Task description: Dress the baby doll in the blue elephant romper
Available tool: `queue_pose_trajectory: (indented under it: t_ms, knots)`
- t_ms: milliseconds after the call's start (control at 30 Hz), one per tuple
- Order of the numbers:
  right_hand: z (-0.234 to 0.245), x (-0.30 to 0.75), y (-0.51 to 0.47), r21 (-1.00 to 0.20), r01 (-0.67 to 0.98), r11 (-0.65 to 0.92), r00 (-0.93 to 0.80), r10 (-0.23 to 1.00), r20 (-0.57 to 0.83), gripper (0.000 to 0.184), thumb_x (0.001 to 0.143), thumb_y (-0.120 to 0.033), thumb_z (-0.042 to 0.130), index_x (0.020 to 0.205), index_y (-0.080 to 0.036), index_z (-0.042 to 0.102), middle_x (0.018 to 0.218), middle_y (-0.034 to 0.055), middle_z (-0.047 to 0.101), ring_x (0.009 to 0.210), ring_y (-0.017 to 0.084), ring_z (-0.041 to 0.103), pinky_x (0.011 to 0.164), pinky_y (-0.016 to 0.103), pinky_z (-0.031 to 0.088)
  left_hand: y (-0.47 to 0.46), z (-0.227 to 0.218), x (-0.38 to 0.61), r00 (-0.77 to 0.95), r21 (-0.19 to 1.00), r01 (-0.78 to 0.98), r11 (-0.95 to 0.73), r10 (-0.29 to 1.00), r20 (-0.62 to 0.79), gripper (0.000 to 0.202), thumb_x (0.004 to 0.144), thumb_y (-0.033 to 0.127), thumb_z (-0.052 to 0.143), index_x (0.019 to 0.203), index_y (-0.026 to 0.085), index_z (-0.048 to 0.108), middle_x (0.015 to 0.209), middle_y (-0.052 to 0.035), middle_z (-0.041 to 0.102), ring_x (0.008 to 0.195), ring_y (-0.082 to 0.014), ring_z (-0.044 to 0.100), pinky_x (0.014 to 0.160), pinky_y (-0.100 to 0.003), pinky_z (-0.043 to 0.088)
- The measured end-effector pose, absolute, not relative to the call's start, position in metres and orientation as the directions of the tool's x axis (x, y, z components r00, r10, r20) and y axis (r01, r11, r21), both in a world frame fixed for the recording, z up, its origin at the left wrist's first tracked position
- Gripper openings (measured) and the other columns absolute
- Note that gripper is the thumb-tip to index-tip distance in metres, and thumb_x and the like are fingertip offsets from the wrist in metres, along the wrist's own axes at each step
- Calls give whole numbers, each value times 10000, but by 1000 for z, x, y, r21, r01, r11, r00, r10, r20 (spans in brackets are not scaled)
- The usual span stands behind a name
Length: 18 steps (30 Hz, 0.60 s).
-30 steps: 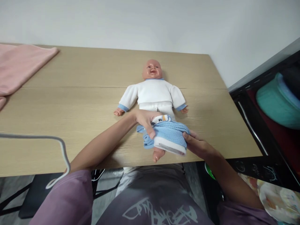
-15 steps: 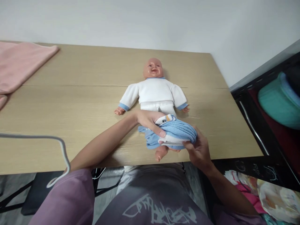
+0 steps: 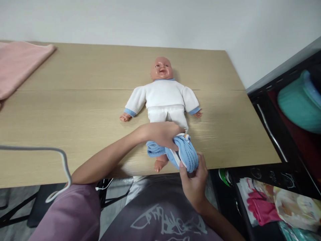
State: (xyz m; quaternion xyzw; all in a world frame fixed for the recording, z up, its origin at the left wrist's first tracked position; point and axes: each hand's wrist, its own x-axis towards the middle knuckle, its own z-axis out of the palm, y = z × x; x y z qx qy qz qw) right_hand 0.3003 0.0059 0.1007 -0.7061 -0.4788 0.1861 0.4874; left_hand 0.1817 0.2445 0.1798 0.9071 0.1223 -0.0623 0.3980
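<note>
A baby doll (image 3: pixel 164 93) lies on its back with its head toward the wall, in a white top with blue cuffs and a white cloth lower body. Bunched blue-and-white baby pants (image 3: pixel 188 154) cover most of its lower legs; a bare foot (image 3: pixel 161 164) shows below them. My left hand (image 3: pixel 164 133) lies across the doll's legs, its fingers closed on the upper edge of the gathered fabric. At the lower right of the bundle, my right hand (image 3: pixel 195 184) pinches the folds between thumb and fingers. The other foot is hidden behind fabric and hand.
The doll lies on a wooden table (image 3: pixel 80 113), feet near its front edge. A pink cloth (image 3: pixel 22 65) lies at the far left. A white cable (image 3: pixel 37 147) hangs in front. On the right are a teal basin (image 3: pixel 301 103) and a drawer with pink fabric (image 3: pixel 263 206).
Both hands have moved with the bunched pants; the right hand has come left and nearer my body. The bundle has turned and is gathered more narrowly. The view has shifted slightly.
</note>
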Motion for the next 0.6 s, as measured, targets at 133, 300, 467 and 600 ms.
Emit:
queue_pose_trajectory:
  t_ms: [133,300,467,600]
  knots:
    - [89,311,3,-730,682,-54,495,768,406,112,960,-266,784,999,-238,682,1313,150,644,1184,349,679,1016,545,612,229,185,183,899,489,416,-767,265,-350,183,848,349,862,855,200,756,735,-47,737,628,-218,632,620,-347,440]
    - [84,311,4,-856,515,-51,555,781,288,184,1056,-309,683,1216,-227,726,1447,180,656,1310,356,716,1080,561,628,219,177,191,853,418,497,-761,340,-397,243,834,414,879,834,208,750,755,-75,755,642,-231,657,605,-336,433]
    - [80,310,7,-950,303,-72,597,792,131,248,1043,-376,687,1233,-221,728,1342,156,729,1251,325,736,1049,476,640,222,180,193,833,451,530,-719,339,-438,444,808,443,892,1134,166,774,882,-113,794,735,-274,692,634,-347,418]
    - [79,308,12,-990,58,-131,620,781,-67,340,1008,-390,712,1300,-217,704,1280,128,788,1190,307,757,1059,442,635,235,183,189,855,554,495,-669,260,-449,566,789,420,905,1252,147,727,979,-97,813,799,-260,705,676,-325,444]
